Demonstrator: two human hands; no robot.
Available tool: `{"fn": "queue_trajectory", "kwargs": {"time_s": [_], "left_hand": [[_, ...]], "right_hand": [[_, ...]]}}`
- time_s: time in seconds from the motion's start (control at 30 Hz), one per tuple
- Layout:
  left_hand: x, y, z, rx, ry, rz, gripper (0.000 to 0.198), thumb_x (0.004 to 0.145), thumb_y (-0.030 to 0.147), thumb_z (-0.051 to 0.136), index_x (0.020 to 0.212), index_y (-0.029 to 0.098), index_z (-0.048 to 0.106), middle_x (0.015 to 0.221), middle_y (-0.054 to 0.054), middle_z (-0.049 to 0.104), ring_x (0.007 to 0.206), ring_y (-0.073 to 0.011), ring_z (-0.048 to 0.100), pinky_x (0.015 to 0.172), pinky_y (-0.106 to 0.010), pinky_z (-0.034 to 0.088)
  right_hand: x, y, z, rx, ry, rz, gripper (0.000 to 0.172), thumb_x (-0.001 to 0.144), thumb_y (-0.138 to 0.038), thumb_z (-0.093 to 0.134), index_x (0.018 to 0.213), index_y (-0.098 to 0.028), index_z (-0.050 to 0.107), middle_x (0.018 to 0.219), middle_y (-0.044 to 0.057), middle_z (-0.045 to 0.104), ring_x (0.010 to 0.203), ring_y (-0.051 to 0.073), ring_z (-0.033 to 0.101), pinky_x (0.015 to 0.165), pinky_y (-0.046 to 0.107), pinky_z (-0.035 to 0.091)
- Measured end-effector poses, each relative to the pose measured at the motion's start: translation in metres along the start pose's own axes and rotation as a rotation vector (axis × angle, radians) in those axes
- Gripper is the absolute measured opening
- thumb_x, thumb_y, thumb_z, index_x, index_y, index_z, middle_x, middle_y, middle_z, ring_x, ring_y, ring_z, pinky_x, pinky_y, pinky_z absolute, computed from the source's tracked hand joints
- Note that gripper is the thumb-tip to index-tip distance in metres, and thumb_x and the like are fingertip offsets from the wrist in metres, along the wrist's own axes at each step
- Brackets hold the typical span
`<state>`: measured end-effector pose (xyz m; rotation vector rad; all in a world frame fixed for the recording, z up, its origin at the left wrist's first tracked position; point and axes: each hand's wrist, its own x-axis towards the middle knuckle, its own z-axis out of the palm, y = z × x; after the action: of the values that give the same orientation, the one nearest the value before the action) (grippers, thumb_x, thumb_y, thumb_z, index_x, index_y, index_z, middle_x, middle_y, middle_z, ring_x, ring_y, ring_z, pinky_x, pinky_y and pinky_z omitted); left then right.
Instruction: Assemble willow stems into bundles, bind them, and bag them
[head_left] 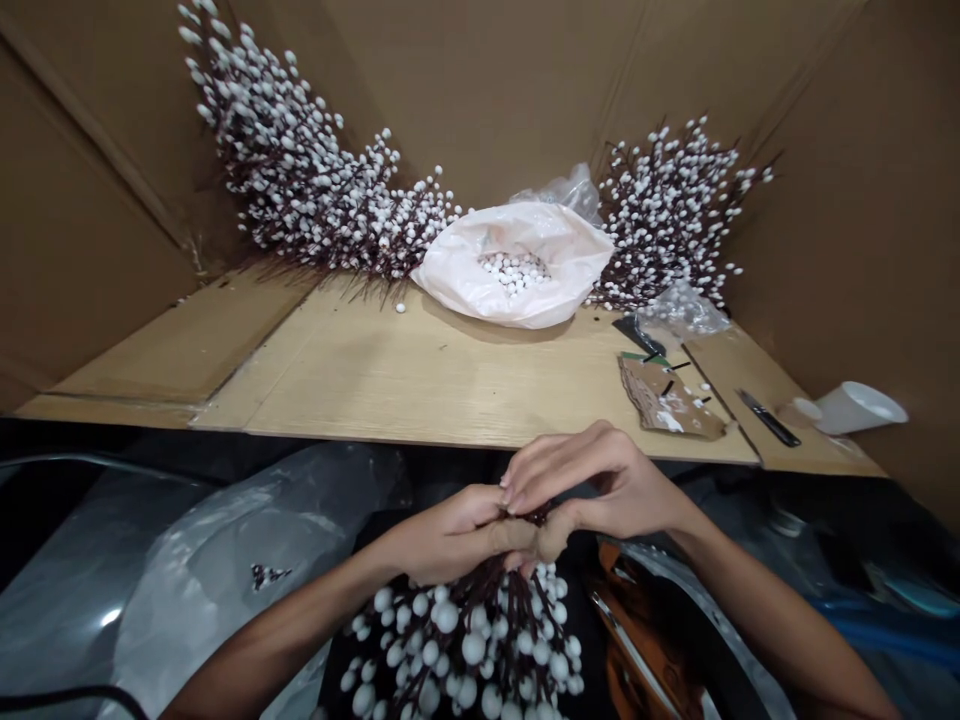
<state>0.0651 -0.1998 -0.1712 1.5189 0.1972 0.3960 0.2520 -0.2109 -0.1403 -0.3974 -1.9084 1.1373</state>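
Note:
My left hand (450, 535) and my right hand (592, 475) meet low in the view, with their fingers closed around the dark stems of a bunch of artificial white-berried branches (465, 640). The bunch fans downward below my hands, and my fingers hide the point where its stems gather. Farther off on the wooden board (420, 385), a pale plastic bag (514, 265) holds loose white beads. Two large masses of similar branches (292, 150) (671, 210) rise on either side of it.
A torn cardboard piece (667, 400) with small black stems and white bits lies at the board's right, near a dark-handled knife (769, 418) and a white cup (859, 407) on its side. Cardboard walls (847, 180) surround the board. Clear plastic sheeting (202, 560) lies below left.

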Motion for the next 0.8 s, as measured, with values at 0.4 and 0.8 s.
{"fn": "queue_trajectory", "kwargs": {"time_s": [0.4,0.8], "left_hand": [[0.002,-0.010,-0.003,-0.135,-0.040,-0.029,0.044,0.089,0.054,0.049,0.066,0.016,0.052,0.059,0.002,0.045,0.060,-0.0119,0.046,0.062,-0.026,0.042],[0.000,-0.003,-0.005,-0.034,-0.087,-0.026,0.044,0.092,0.050,0.046,0.070,0.014,0.058,0.065,0.001,0.050,0.062,-0.0104,0.046,0.063,-0.023,0.041]], "right_hand": [[0.002,0.010,-0.013,0.119,-0.131,0.093,0.037,0.075,-0.034,0.076,0.107,-0.016,0.072,0.095,0.012,0.074,0.092,0.020,0.068,0.088,0.037,0.051],[0.004,0.017,-0.007,0.041,-0.075,0.017,0.026,0.082,-0.040,0.067,0.091,-0.016,0.076,0.080,0.010,0.076,0.080,0.017,0.070,0.078,0.033,0.055]]}}
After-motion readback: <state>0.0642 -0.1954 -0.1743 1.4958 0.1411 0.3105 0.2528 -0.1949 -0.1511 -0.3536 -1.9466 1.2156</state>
